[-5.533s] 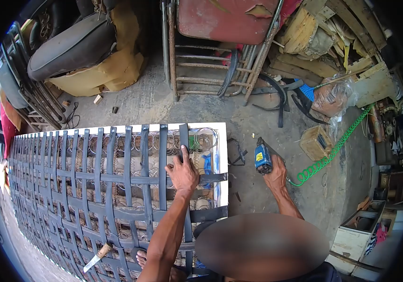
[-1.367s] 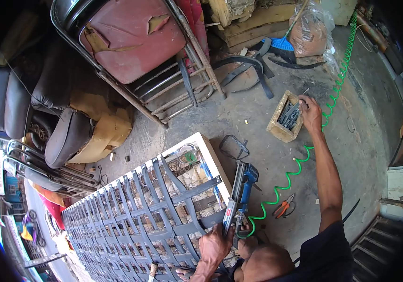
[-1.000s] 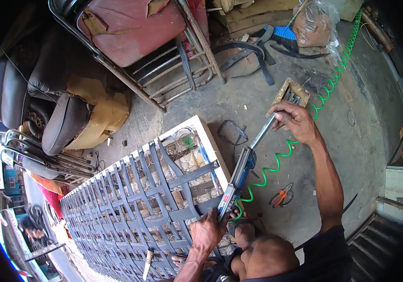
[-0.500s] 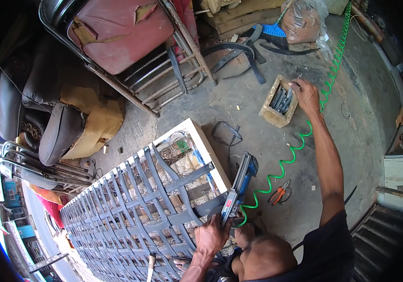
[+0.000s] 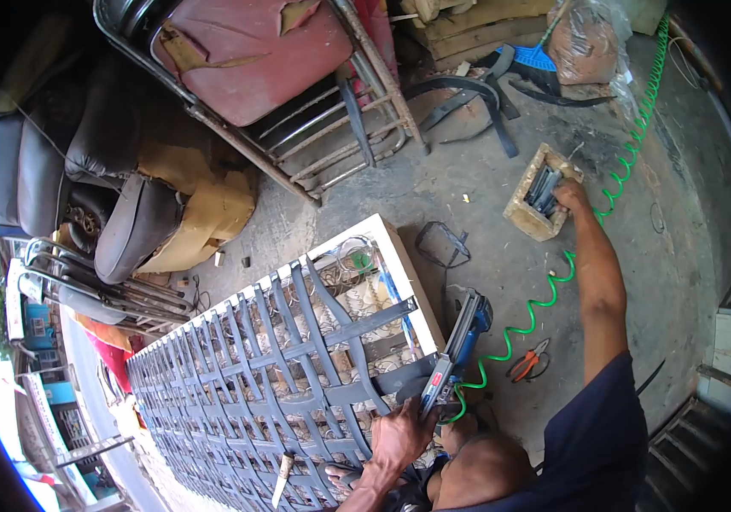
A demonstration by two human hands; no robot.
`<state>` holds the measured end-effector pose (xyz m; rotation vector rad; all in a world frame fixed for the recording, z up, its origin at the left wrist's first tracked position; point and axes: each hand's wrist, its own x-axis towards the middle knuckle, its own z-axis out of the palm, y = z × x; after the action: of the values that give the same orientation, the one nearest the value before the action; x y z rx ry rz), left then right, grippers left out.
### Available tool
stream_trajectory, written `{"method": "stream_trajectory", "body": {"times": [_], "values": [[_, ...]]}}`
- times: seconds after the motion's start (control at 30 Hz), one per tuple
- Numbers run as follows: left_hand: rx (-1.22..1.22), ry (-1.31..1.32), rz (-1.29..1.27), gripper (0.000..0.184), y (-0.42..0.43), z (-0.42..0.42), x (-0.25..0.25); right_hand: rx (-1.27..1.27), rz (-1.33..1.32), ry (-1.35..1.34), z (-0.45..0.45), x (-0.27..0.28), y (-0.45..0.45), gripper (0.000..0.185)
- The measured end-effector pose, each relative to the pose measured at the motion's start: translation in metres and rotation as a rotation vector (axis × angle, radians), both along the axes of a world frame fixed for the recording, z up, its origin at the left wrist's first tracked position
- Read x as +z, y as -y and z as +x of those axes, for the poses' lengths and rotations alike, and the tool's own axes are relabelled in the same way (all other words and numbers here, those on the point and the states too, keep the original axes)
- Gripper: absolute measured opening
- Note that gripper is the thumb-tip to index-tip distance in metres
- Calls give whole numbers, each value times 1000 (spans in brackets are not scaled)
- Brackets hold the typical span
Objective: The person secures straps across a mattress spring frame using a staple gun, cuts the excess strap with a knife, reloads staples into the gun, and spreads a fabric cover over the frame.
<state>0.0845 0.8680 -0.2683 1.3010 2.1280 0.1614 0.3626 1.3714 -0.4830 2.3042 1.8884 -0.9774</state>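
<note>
My left hand (image 5: 399,437) is wrapped round the grip of a blue pneumatic stapler (image 5: 461,341), whose long magazine points up and away over the frame's corner. A wooden sofa frame (image 5: 408,277) carries woven black rubber webbing (image 5: 297,352). Over on the right, my right hand (image 5: 568,196) reaches into a small wooden box (image 5: 532,224) of grey staple strips (image 5: 543,189). Its fingers are curled at the strips, and what they pinch is hidden. A green coiled air hose (image 5: 519,328) runs from the stapler across the floor.
Orange-handled pliers (image 5: 526,365) lie on the floor beside the hose. A knife (image 5: 282,480) rests on the webbing. A torn red chair (image 5: 254,60) stands at the back, with dark cushions (image 5: 139,226) on the left. Rubber strips (image 5: 489,107) and a blue broom (image 5: 532,58) lie further off.
My right hand has lowered further into the box, its fingers now curled among the staple strips. My left hand still grips the stapler. The whole view has shifted slightly.
</note>
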Motion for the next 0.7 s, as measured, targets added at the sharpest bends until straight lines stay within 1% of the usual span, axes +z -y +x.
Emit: {"method": "stream_trajectory", "body": {"times": [0.07, 0.1, 0.13, 0.17, 0.23, 0.27, 0.3, 0.37, 0.4, 0.43, 0.47, 0.5, 0.57, 0.63, 0.7], "values": [[30, 39, -8, 37, -3, -2, 3, 42, 0, -51, -7, 5, 8, 17], [52, 38, -12, 37, -3, -3, 1, 15, 56, -58, -8, 16, 11, 15], [71, 56, 17, 37, -3, -4, -3, -10, 115, -66, -13, 20, 13, 23], [92, 78, 40, 38, -1, -2, -5, 15, 105, -64, -19, 20, 22, 23], [114, 75, 78, 38, 1, -1, -6, -55, 166, -280, -13, 16, 29, 19], [142, 73, 63, 38, 2, -1, -5, -82, 137, -346, -11, 11, 28, 24], [167, 73, 51, 38, 1, 0, -6, -76, 141, -345, -11, 13, 30, 24], [165, 73, 46, 37, 3, -2, -5, 398, 603, -113, -1, 17, 42, 23], [165, 43, 55, 37, 2, -3, -6, 335, 612, -21, -21, 57, 63, 21], [163, 15, 61, 36, 4, -3, -5, 274, 599, -101, -32, 76, 69, 21], [142, -30, 92, 33, 5, -2, -5, 219, 652, -189, -45, 93, 82, 21], [136, -21, 94, 33, 5, -1, -6, 167, 705, -279, -61, 109, 96, 21], [114, -118, 153, 30, 6, -1, -9, 82, 323, -900, -97, 144, 130, 22], [100, -146, 145, 29, 4, -2, -10, 237, 6, -1004, -130, 192, 168, 20], [91, -218, 204, 29, 5, -4, -16, 392, -142, -962, -155, 206, 190, 21]]}}
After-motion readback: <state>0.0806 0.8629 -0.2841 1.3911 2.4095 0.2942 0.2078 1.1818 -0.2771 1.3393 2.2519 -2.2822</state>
